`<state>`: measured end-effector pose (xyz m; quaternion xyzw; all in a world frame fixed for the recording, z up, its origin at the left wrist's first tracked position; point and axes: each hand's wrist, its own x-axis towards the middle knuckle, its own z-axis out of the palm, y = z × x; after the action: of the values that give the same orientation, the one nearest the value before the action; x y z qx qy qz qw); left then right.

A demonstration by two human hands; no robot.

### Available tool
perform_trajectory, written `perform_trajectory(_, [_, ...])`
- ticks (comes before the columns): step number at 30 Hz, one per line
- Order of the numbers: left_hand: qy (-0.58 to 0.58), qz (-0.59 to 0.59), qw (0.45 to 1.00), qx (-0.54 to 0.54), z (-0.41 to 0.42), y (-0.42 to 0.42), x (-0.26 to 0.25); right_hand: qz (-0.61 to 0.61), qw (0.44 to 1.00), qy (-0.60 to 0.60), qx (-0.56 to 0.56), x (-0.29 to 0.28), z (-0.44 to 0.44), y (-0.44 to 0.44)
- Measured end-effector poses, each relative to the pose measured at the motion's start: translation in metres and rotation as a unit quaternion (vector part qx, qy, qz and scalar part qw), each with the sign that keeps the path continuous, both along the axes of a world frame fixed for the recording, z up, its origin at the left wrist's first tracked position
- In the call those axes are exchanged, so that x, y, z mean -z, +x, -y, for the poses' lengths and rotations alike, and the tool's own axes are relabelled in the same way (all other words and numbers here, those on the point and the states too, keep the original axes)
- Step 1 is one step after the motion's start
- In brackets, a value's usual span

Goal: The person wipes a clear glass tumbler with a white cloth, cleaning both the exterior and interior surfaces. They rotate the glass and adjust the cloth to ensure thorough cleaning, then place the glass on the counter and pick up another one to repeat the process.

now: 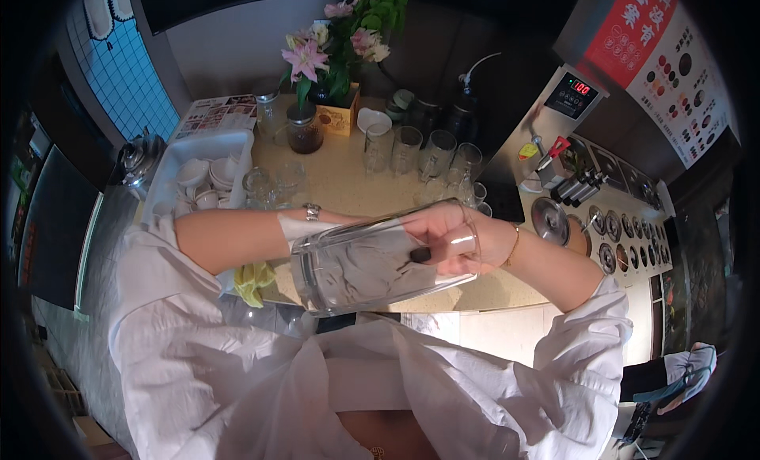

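A large clear glass mug (356,270) lies tilted almost sideways in front of my chest, its thick base toward the left. My right hand (460,237), a thin bracelet at its wrist, grips it at the right end. From the left, my left forearm (231,237) reaches behind the mug; a silver watch or bracelet (312,212) shows there. The glass and a white cloth or paper (297,227) hide my left hand, so its grip is unclear. A yellow cloth (254,283) hangs at the counter's front edge below that forearm.
A white plastic tub (240,142) of bowls and cups stands on the counter (338,184) at left. Glass mugs (438,151) line the back right; smaller glasses (258,184) stand near the tub. Behind are lidded jars (304,127) and lilies (306,59). Another person (683,371) is at far right.
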<state>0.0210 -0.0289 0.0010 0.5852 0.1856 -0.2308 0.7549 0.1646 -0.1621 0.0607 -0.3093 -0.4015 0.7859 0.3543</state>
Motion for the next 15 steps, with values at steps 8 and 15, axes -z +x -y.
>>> perform_trajectory(8, [-0.272, 0.195, 0.925, -0.180, 0.054, -0.014, 0.030, 0.344, 0.833, 0.377, -0.214, -0.053, -0.045, 0.022])
perform_trajectory(15, [-0.244, 0.331, 0.857, -0.311, 0.009, 0.004, 0.005, 0.057, 0.878, 0.329, 0.342, -0.069, -0.053, 0.090])
